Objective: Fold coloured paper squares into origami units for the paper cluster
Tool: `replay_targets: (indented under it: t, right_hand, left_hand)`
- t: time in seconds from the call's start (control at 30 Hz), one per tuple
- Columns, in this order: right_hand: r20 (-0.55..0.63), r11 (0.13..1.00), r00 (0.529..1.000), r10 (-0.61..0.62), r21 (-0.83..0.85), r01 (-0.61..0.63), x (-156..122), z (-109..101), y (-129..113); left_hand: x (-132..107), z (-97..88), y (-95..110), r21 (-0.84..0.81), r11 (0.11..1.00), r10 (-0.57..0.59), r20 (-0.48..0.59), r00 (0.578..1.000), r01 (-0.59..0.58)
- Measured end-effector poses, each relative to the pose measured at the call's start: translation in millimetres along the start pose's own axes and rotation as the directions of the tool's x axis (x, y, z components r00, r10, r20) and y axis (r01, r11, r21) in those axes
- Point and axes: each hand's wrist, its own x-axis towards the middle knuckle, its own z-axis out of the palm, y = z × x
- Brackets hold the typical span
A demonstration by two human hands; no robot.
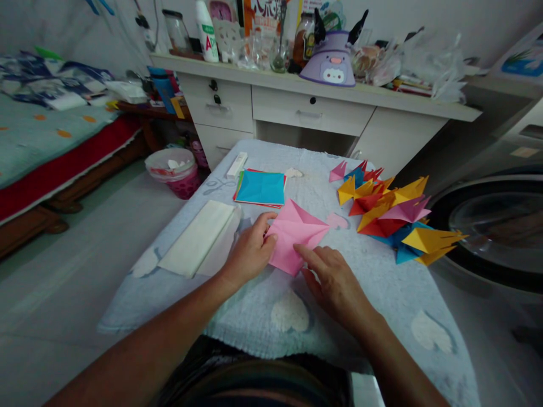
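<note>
On pale blue cloth point(382, 294), left hand point(250, 251) grips, flat right hand point(335, 282) pins folded pink paper sheet point(294, 232); slippage could skew creases

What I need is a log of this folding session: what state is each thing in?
pink paper, partly folded, flat on the table
left hand, fingers curled on its left corner
right hand, open, fingertips pressing its lower edge
paper stack, unfolded, blue on top
folded pieces, heaped at the right
desk drawers, shut
</note>
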Motion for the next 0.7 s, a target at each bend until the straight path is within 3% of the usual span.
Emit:
replay_targets:
  t: [0.1, 0.2, 0.4, 0.47, 0.53, 0.7]
  right_hand:
    - [0.034, 0.999, 0.999, 0.024, -0.037, -0.023, 0.8, -2.8, 0.6]
    - [0.035, 0.998, 0.998, 0.059, -0.010, -0.059, -5.4, -1.3, 9.1]
    - [-0.058, 0.984, 0.990, 0.130, 0.129, -0.122, -23.0, 9.2, 32.6]
    - [-0.068, 0.975, 0.983, 0.172, 0.158, -0.159, -27.3, 12.6, 38.0]
    - [-0.072, 0.964, 0.973, 0.217, 0.171, -0.202, -30.5, 15.9, 42.2]
    - [-0.099, 0.947, 0.958, 0.270, 0.208, -0.246, -33.6, 21.1, 48.3]
  left_hand:
    - [-5.3, 0.1, 3.4, -0.033, 0.999, -0.011, -0.064, 0.998, 0.009]
    - [-10.4, -2.0, 1.8, -0.048, 0.998, -0.039, -0.059, 0.997, 0.036]
    - [-24.4, -14.4, -12.0, 0.016, 1.000, -0.023, 0.154, 0.988, 0.021]
    - [-28.9, -19.3, -17.9, 0.054, 0.998, 0.019, 0.214, 0.977, -0.031]
    - [-32.6, -22.6, -22.1, 0.150, 0.976, 0.117, 0.242, 0.963, -0.156]
    - [-38.5, -17.7, -18.8, 0.489, 0.766, 0.359, 0.212, 0.909, -0.417]
